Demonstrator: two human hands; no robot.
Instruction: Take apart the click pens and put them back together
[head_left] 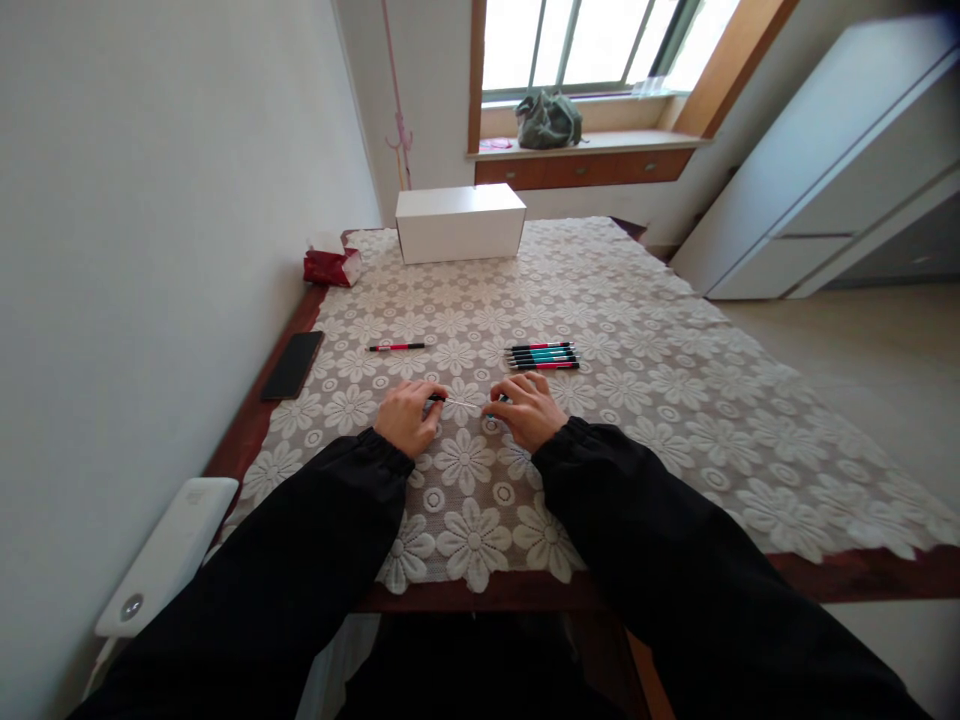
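My left hand (pixel 409 416) pinches a dark pen part between thumb and fingers. From it a thin pale pen refill (pixel 463 403) points toward the right hand. My right hand (pixel 529 408) is closed on a teal pen barrel (pixel 492 408), mostly covered by the fingers. The refill's tip lies near the barrel; whether they touch is too small to tell. Just beyond my right hand, several pens (pixel 541 356) in black, red and teal lie side by side. A single red and black pen (pixel 397 347) rests beyond my left hand.
A lace tablecloth (pixel 660 440) covers the table. At the far end stands a white box (pixel 461 228), with a red tissue packet (pixel 331 266) to its left. Along the left edge lie a dark phone (pixel 293 366) and a white power strip (pixel 169 550) by the wall.
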